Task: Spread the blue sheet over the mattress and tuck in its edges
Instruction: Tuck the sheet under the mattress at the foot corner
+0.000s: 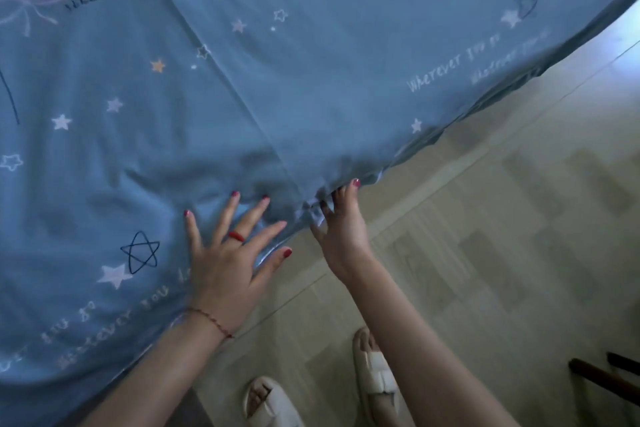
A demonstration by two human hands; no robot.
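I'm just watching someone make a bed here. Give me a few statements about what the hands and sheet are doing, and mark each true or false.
1. The left hand lies flat with spread fingers on the blue sheet. True.
2. The right hand hangs free of the sheet. False: its fingers are tucked into the sheet's edge.
3. The sheet is plain. False: it has stars and writing.
4. The person wears pale slippers. True.

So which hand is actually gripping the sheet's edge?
The right hand, fingers curled round the blue sheet edge; the left hand lies flat on top.
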